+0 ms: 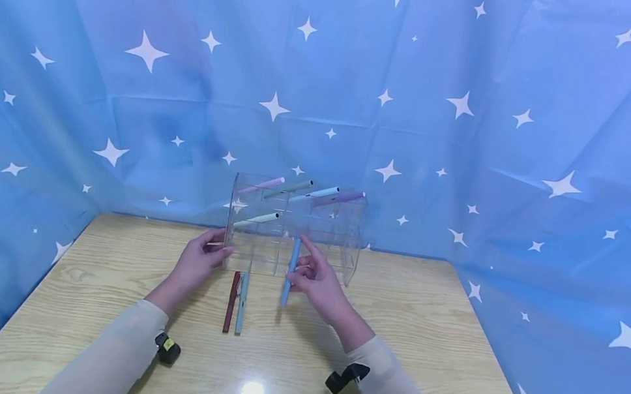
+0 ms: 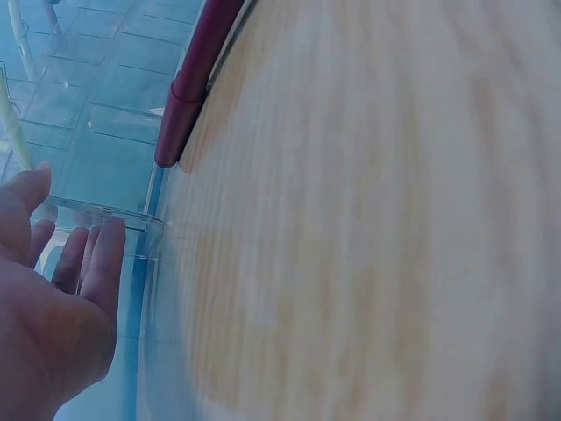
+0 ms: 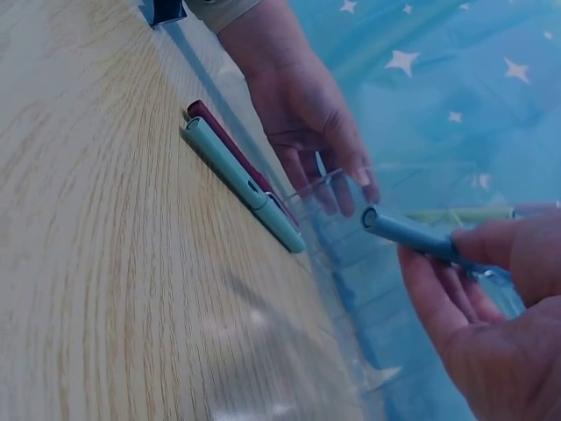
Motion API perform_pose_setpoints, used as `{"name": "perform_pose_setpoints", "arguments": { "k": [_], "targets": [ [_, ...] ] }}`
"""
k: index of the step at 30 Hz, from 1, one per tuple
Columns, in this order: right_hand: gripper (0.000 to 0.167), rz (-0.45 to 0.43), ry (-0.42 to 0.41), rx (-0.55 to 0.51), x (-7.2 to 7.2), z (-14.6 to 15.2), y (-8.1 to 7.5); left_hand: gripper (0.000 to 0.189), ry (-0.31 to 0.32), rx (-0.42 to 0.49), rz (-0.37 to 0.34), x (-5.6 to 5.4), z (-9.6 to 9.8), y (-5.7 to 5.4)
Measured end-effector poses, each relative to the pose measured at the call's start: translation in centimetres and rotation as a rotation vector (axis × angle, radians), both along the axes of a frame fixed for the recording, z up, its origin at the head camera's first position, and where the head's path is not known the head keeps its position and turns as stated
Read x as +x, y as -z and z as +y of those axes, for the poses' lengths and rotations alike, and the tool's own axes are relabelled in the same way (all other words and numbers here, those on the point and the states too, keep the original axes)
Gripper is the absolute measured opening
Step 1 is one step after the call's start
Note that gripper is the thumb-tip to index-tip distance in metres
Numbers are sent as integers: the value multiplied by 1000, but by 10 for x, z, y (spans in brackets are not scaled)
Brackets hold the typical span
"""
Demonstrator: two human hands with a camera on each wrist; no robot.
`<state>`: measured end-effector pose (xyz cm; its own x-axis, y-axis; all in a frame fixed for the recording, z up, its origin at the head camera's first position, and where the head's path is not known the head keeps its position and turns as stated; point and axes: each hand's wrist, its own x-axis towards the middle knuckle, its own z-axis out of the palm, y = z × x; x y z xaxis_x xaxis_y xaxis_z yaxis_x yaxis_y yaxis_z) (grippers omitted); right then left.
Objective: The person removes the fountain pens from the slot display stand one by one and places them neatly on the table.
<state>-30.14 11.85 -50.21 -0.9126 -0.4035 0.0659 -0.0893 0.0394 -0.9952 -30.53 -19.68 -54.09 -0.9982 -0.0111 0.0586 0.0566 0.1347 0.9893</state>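
A clear plastic pen rack (image 1: pixel 230 213) with compartments stands at the back of the table. At its left side wall, my left hand (image 1: pixel 195 261) grips the edge, thumb on one face and fingers on the other. My right hand (image 1: pixel 319 283) pinches a blue pen (image 1: pixel 292 266) in front of the rack, the index finger stretched along it. In the right wrist view this pen (image 3: pixel 412 232) is held between thumb and fingers, one end pointing out toward the table. A dark red pen (image 1: pixel 230 305) and a teal pen (image 1: pixel 241 306) lie side by side between the hands.
Along the rack's upper row lean several pens: pink (image 1: pixel 261 186), dark green (image 1: pixel 295 187), light blue (image 1: pixel 316 194) and purple (image 1: pixel 345 199). A pale green pen (image 1: pixel 259 219) sits lower at left. Behind the wooden table (image 1: pixel 428 342) hangs a blue star-patterned curtain (image 1: pixel 332 61).
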Motion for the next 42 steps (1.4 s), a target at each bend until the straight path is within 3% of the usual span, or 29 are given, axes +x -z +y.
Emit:
{"name": "perform_pose_setpoints", "arguments": {
  "k": [11, 25, 42],
  "targets": [
    [85, 6, -18, 17, 0, 2, 0, 59, 2, 13, 8, 0, 1, 1],
    [88, 1, -23, -3, 3, -4, 6, 56, -1, 3, 5, -1, -1, 2],
    [85, -63, -66, 144, 22, -36, 28, 58, 7, 4, 16, -2, -2, 5]
  ]
}}
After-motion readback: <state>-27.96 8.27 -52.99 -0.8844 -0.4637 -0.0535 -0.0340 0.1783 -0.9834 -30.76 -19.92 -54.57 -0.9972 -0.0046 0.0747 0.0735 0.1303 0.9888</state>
